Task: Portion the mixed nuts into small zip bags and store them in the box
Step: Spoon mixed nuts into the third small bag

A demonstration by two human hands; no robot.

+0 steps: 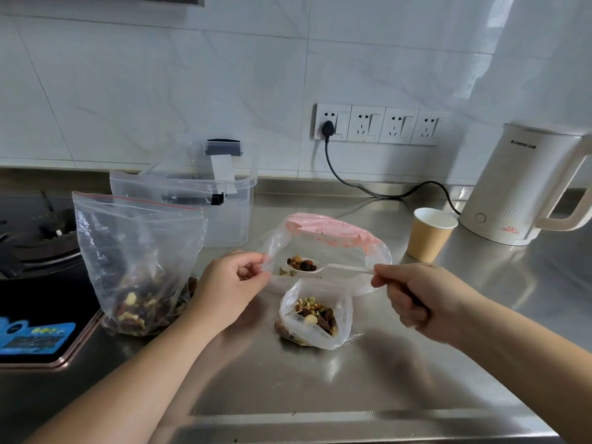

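Small bag (315, 318): stands open on the steel worktop (320, 389), nearest the viewer, part-filled with mixed nuts; this is the landmark.
Left hand (229, 285): just left of the small bag and slightly behind it, fingers curled, pinching the left rim of the pink-zip bag (323, 251).
Right hand (416, 298): just right of the small bag, fingers closed round the handle of the plastic spoon (323, 267).
Plastic spoon: directly behind the small bag, its bowl loaded with nuts and held inside the mouth of the pink-zip bag.
Pink-zip bag: behind the small bag, lying open, a few loose nuts inside.
Large nut bag (137, 267): well left of the small bag, upright, nuts heaped at the bottom.
Clear box (221, 200): behind-left of the small bag, beyond the large nut bag.
Paper cup (432, 235): behind-right of the small bag.
Kettle (525, 187): farther behind-right, past the paper cup.
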